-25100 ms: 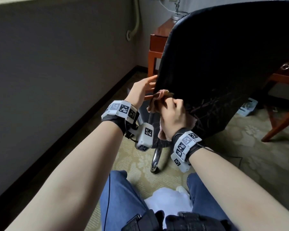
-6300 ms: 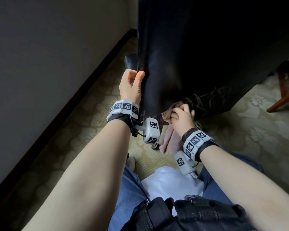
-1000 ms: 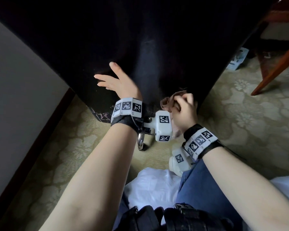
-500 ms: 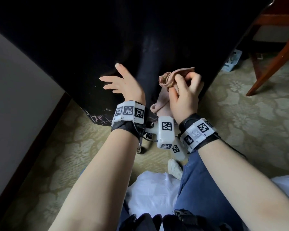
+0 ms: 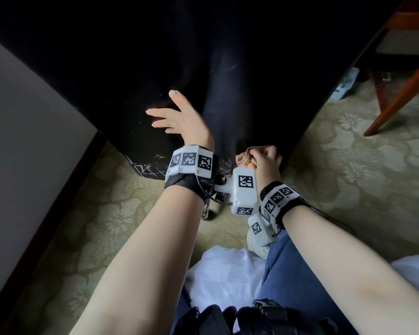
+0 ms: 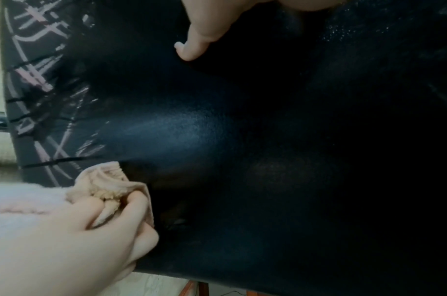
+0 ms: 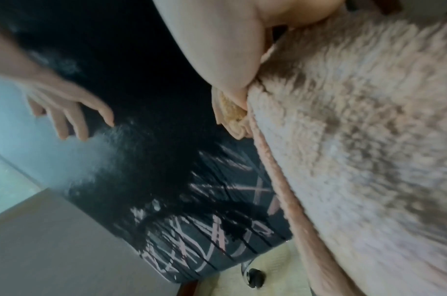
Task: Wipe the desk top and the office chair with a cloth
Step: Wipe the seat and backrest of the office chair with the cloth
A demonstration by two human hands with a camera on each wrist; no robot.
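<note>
Pink cloth (image 5: 246, 157), bunched in our clenched right hand (image 5: 266, 163), is now lying lower against the black chair back (image 5: 240, 68); our left hand (image 5: 182, 119) is still spreading its fingers there.

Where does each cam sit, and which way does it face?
Head: on the head, looking down at the black leather chair back; forearms, jeans show.
Left wrist: along the left hand at the chair; right hand in view.
Right wrist: along the right hand, filled by the beige terry cloth.
All three share chair and cloth.
</note>
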